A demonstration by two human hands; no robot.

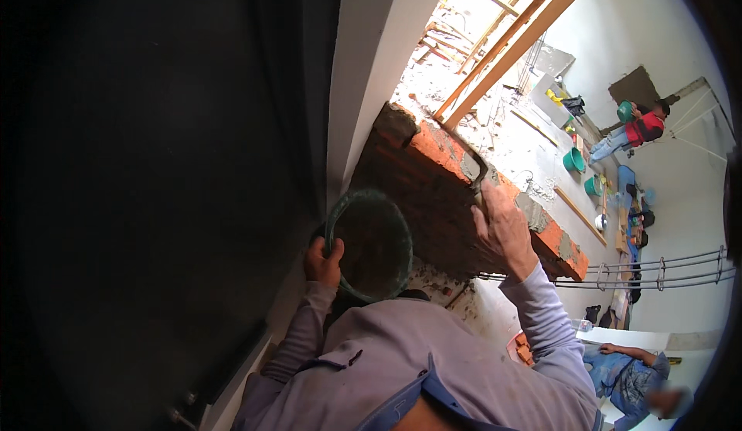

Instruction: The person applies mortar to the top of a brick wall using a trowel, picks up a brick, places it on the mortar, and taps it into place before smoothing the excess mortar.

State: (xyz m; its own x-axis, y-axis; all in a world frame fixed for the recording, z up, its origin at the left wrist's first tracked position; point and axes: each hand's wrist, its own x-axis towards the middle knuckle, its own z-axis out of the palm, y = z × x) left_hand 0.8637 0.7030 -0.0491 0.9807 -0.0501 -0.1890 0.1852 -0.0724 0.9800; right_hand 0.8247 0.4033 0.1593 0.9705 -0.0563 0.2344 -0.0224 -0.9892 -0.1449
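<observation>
My left hand [323, 262] is closed on the rim of a round dark green bucket [407, 238], thumb over the edge. The bucket is tilted, and its inside looks dark and smeared with mortar. My right hand [506, 226] is closed round a trowel, whose dark bent neck [482, 170] shows above the fingers; its handle is hidden in the hand. The trowel lies against the top edge of a low brick wall [437, 146]. Orange bricks with grey mortar patches form that top, while the wall's near side is dark and rough.
A white post [363, 68] rises beside the wall, with a wooden beam [525, 44] beyond it. Steel rebar [657, 273] juts out at right. Green buckets [573, 160] and planks lie on the floor. One co-worker [641, 128] lifts a green bucket; another person [626, 373] is at lower right.
</observation>
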